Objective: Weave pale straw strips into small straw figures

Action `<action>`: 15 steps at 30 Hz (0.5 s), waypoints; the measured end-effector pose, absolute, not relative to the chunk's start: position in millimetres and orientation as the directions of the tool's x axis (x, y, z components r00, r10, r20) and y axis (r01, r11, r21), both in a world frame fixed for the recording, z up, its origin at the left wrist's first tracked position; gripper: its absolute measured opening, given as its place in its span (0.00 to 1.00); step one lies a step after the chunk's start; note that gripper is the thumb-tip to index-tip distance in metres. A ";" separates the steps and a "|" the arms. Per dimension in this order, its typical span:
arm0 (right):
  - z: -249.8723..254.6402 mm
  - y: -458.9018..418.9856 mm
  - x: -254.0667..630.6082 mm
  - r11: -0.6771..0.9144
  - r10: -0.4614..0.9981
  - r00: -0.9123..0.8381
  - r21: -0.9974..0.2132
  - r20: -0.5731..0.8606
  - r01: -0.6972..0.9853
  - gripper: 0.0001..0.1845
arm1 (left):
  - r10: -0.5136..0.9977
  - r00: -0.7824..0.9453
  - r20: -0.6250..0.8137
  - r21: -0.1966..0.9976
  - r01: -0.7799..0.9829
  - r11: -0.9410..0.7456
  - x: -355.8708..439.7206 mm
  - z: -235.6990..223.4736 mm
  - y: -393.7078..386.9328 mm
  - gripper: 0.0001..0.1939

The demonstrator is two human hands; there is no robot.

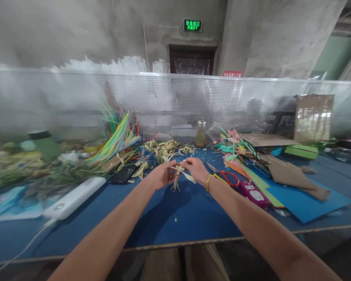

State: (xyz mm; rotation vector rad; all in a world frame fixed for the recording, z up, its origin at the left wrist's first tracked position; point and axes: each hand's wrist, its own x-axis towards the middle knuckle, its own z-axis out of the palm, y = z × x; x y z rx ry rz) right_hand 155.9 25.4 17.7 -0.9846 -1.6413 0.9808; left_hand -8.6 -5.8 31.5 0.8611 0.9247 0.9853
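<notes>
Both my hands meet above the middle of the blue table (175, 218). My left hand (160, 175) and my right hand (196, 168) are each pinched on a small bundle of pale straw strips (179, 175), whose loose ends hang down between them. A gold bracelet sits on my right wrist. Just right of that wrist lie red-handled scissors (226, 176). Behind my hands is a heap of more pale strips (160, 151).
A fan of coloured straws (117, 136) and a white power bank (74, 197) with cable lie left. A small glass bottle (201, 133) stands at the back. Coloured paper sheets (298, 197), brown card and a pink box (253, 192) cover the right. A perforated metal screen (175, 101) closes the far side.
</notes>
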 end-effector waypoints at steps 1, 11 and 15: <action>15.5 27.1 155.0 0.374 0.918 -0.213 -0.909 0.335 0.185 0.14 | 0.926 0.282 -0.251 0.883 -0.326 0.338 -8.0 28.9 -5.1 0.13; 2.0 20.3 157.6 0.460 0.888 -0.178 -0.831 0.425 0.311 0.16 | 0.976 0.216 -0.040 0.913 -0.390 0.123 11.1 2.4 -13.6 0.14; -4.9 24.9 158.1 0.421 0.903 -0.191 -0.878 0.384 0.226 0.16 | 0.978 0.207 -0.013 0.938 -0.336 0.083 6.9 1.7 -9.5 0.16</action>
